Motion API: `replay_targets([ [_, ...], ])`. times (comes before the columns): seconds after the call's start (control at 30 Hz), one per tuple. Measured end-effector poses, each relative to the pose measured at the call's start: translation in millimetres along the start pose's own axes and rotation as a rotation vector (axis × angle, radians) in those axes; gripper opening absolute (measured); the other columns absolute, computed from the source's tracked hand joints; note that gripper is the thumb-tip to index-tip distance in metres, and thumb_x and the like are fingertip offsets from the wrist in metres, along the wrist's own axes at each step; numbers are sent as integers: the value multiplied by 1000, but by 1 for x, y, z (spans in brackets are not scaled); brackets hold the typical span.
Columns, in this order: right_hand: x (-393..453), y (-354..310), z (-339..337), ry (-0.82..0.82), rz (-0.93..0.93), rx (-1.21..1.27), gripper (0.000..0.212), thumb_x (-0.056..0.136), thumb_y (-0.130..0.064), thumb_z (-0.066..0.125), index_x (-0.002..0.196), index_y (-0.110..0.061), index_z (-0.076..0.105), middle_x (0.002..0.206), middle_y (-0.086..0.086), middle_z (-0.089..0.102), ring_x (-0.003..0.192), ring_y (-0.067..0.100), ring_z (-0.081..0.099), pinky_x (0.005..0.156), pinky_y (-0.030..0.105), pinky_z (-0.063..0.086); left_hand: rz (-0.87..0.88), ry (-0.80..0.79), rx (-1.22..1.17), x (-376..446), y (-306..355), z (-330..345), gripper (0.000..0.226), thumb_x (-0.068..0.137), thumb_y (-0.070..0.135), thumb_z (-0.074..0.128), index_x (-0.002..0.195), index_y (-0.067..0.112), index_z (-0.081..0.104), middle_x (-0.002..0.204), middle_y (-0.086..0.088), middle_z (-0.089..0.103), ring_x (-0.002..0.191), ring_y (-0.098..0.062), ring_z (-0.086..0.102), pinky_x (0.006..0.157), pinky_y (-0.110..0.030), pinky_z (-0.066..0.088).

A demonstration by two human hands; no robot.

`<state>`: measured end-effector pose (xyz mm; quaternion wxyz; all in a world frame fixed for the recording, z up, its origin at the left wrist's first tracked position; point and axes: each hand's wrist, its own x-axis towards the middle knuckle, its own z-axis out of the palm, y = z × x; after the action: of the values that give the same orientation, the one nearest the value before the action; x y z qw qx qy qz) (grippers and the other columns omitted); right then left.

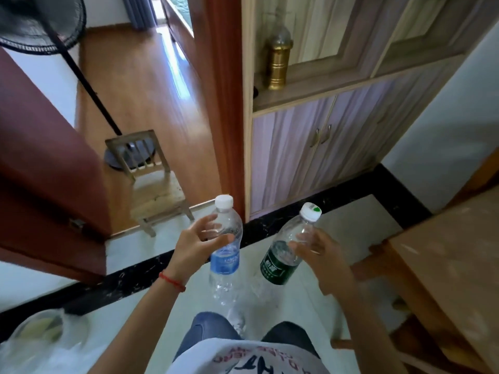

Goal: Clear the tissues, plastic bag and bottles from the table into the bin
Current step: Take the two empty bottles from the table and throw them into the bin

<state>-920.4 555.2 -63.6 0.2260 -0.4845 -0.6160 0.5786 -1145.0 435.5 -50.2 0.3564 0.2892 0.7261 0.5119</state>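
The left hand (197,249) curls its fingers and thumb round the upper part of a clear bottle with a blue label (225,252), and the right hand (320,255) grips a second bottle with a green label (289,247) just below its neck. Both bottles are capped, look empty, and are carried in the air in front of the body, well off the desk (448,255), whose wooden top lies to the right of the right hand. The blue-label bottle stands nearly upright; the green-label one leans, cap tilted away to the right.

What the coming move turns on is the bin (40,336): a round container lined with a pale plastic bag, low on the floor to the left of the left hand and nearer the body. It seems the left hand's bottle has the shorter way; the right hand would have to cross in front of the body or wait for a turn to the left.

Underfoot is pale tile with a black border. Ahead of the hands stand a small wooden chair (154,179), a fan (40,22) on its pole, an open doorway and a cupboard (324,147).
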Motion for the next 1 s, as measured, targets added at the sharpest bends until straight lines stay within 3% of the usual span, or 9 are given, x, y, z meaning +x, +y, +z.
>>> replay_targets([
  [0.1, 27, -9, -2, 41, 29, 40, 29, 73, -25, 74, 95, -36, 59, 98, -11, 67, 94, 7, 63, 71, 17, 47, 10, -65, 27, 44, 14, 7, 52, 68, 10, 77, 115, 19, 55, 99, 1, 65, 86, -10, 63, 66, -12, 51],
  [0.23, 63, -15, -19, 90, 54, 31, 37, 77, -21, 72, 111, -17, 59, 105, 2, 66, 97, 16, 63, 71, 18, 48, 29, -144, 24, 101, 28, 29, 41, 68, 9, 76, 92, 37, 57, 91, 10, 66, 80, 0, 62, 63, -7, 50],
  [0.33, 92, -20, -38, 164, 43, -13, 35, 79, -20, 70, 111, -12, 58, 99, 0, 65, 91, 14, 63, 65, 11, 46, 21, -201, 39, 146, 42, 57, 31, 70, 7, 75, 87, 28, 60, 88, 10, 65, 72, 8, 61, 59, -3, 46],
  [0.4, 112, -20, -55, 209, 47, -11, 34, 79, -20, 70, 110, -11, 59, 98, 1, 66, 89, 14, 63, 64, 11, 45, 10, -244, 16, 176, 53, 79, 31, 65, 8, 78, 87, 22, 60, 88, 6, 64, 67, 11, 61, 58, -5, 46],
  [0.5, 138, -24, -85, 297, 68, -6, 35, 79, -27, 70, 111, -14, 60, 100, 1, 68, 89, 10, 64, 62, 10, 44, -9, -316, -12, 214, 73, 116, 45, 48, 26, 83, 88, 27, 61, 88, 5, 65, 80, -8, 63, 70, -20, 49],
  [0.63, 161, -24, -124, 406, 88, 50, 31, 78, -30, 71, 106, -21, 62, 94, -5, 70, 87, 7, 66, 65, 14, 46, 51, -427, 66, 256, 97, 167, 32, 67, 13, 78, 88, 31, 63, 90, 5, 69, 88, -14, 64, 74, -24, 49],
  [0.77, 174, -21, -160, 495, 100, 128, 25, 77, -28, 72, 100, -30, 63, 92, -9, 71, 84, 4, 67, 71, 19, 49, 78, -550, 44, 282, 119, 219, 34, 70, 6, 74, 100, 21, 65, 85, 7, 72, 80, -4, 67, 64, -12, 51],
  [1.0, 195, -16, -214, 694, 171, 156, 25, 77, -27, 70, 101, -22, 62, 97, -3, 71, 90, 14, 67, 83, 38, 55, 47, -745, 38, 331, 148, 314, 44, 68, 6, 75, 109, 16, 61, 98, -2, 69, 89, -11, 66, 67, -14, 52],
])
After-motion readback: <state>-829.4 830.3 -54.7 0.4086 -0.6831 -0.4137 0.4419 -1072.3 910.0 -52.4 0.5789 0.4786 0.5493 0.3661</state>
